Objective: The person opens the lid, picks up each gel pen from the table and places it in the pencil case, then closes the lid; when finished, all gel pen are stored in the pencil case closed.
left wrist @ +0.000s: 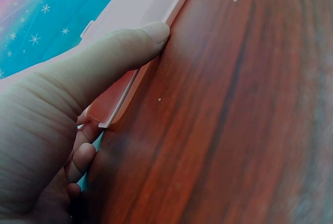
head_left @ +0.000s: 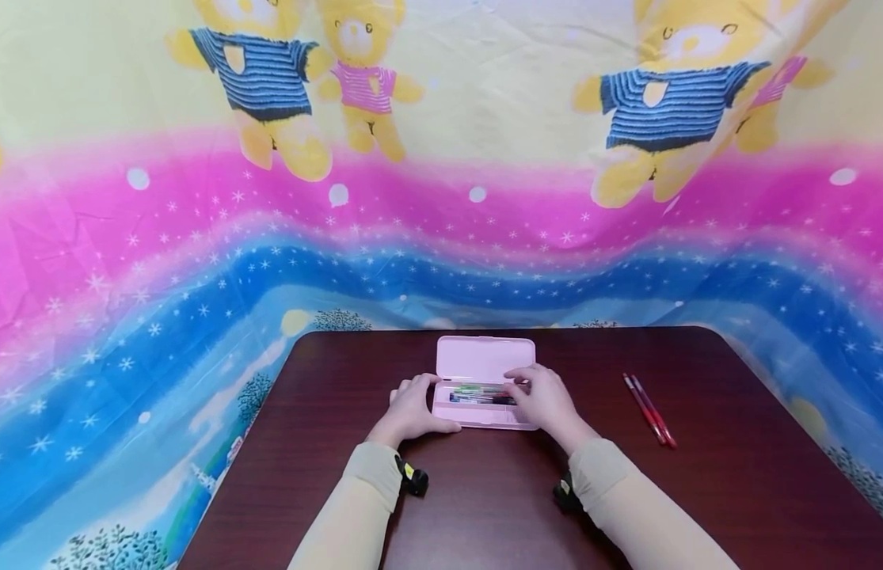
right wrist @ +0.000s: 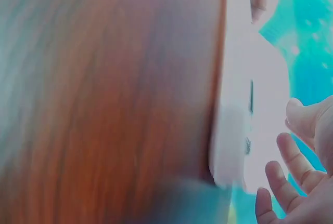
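A pink pencil case (head_left: 484, 358) lies on the table with its lid raised at the back. Several pens (head_left: 477, 393) with green, blue and dark parts rest in its rear compartment. My left hand (head_left: 410, 410) holds the case's left end, the thumb along the front edge and the fingers at the side; the left wrist view shows this thumb (left wrist: 130, 47) on the rim. Over the case's right end is my right hand (head_left: 546, 398), close to the pens. In the right wrist view its fingers (right wrist: 281, 190) are spread and loosely bent, with nothing visible between them.
Two red pens (head_left: 649, 410) lie side by side on the dark wooden table (head_left: 484, 491), to the right of the case. A curtain (head_left: 441, 237) printed with bears and snowflakes hangs behind the table and along its sides.
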A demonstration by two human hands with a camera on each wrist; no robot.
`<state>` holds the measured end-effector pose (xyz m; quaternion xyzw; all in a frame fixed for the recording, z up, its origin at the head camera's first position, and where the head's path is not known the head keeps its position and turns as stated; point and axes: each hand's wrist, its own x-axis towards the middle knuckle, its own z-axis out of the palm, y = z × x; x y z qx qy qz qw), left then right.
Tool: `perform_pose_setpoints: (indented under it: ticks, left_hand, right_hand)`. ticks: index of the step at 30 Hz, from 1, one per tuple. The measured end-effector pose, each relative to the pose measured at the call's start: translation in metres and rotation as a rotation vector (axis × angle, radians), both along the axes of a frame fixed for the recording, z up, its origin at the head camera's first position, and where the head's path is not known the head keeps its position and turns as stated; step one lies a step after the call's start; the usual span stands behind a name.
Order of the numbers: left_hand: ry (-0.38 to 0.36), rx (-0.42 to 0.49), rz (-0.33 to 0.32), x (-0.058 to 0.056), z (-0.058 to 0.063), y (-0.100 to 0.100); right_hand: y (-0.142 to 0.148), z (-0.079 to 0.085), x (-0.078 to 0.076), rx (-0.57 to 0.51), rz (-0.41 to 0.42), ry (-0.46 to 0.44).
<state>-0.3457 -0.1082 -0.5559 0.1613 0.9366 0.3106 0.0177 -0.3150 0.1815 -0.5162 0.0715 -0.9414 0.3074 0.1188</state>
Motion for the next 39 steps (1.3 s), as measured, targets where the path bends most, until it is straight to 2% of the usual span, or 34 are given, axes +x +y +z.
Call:
perform_pose_setpoints:
  ticks: [6, 9, 13, 19, 22, 26, 30, 35, 39]
  left_hand:
    - [-0.006, 0.007, 0.002, 0.0, 0.001, 0.001]
    - [-0.006, -0.003, 0.008, -0.001, -0.001, 0.001]
    - [-0.003, -0.007, 0.013, -0.001, -0.003, 0.0]
    - [-0.014, -0.004, 0.01, 0.001, -0.003, 0.001]
    - [-0.015, -0.004, 0.009, 0.001, -0.003, 0.002]
    - [-0.014, 0.0, 0.013, 0.0, -0.003, 0.002]
    - [-0.013, -0.004, 0.009, 0.0, -0.005, 0.002]
    - [-0.008, -0.006, 0.005, -0.001, -0.007, 0.002]
    - [-0.011, -0.006, 0.008, -0.001, -0.004, 0.001]
  right_hand:
    - [0.046, 0.0, 0.008, -0.041, -0.099, 0.124]
    - [0.071, -0.002, 0.013, -0.034, -0.152, 0.138]
    - [0.103, -0.004, 0.024, -0.015, -0.233, 0.074]
    - [0.141, -0.007, 0.041, 0.011, -0.423, -0.041]
    - [0.154, -0.008, 0.047, 0.002, -0.487, -0.109]
    - [0.165, -0.009, 0.052, -0.016, -0.504, -0.201]
    - [0.175, -0.01, 0.057, 0.001, -0.514, -0.251]
    - [0.185, -0.01, 0.059, 0.069, -0.5, -0.263]
    - [0.19, -0.011, 0.058, 0.088, -0.477, -0.266]
